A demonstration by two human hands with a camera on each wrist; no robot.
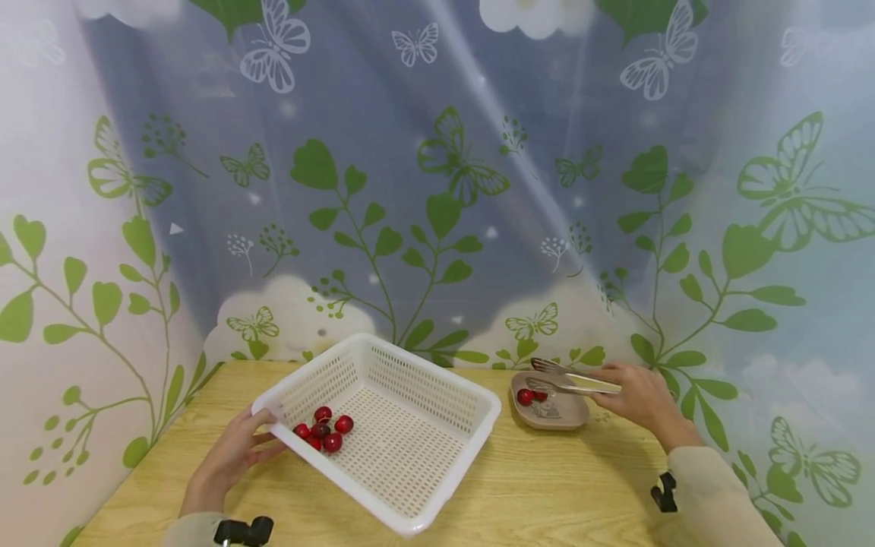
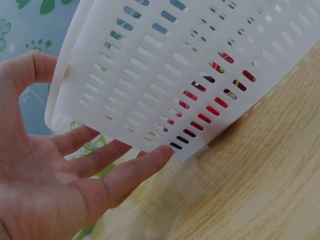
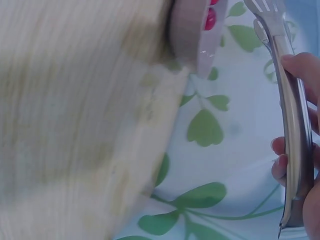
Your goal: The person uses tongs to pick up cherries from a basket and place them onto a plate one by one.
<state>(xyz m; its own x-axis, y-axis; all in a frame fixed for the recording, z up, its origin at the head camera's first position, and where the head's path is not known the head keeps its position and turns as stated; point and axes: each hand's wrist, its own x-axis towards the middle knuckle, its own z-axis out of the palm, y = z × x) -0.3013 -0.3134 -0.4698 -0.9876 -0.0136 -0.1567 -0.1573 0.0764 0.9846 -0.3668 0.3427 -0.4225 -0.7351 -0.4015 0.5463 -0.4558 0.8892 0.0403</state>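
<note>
A white perforated plastic basket (image 1: 403,452) stands on the table with several red cherries (image 1: 333,442) gathered near its left side. My left hand (image 1: 232,453) grips the basket's left corner, one digit hooked over the rim and the other fingers along the outer wall, as the left wrist view shows. On the right, my right hand (image 1: 639,396) holds metal tongs (image 1: 577,389), their slotted tips spread apart above a small beige dish (image 1: 550,425). Two cherries (image 1: 525,396) lie in that dish. In the right wrist view the tongs (image 3: 292,115) run along the fingers.
The light wood table (image 1: 519,494) carries both containers, the dish to the basket's right. Behind it hangs a curtain (image 1: 383,190) printed with leaves and butterflies, close to the table's back edge and both sides.
</note>
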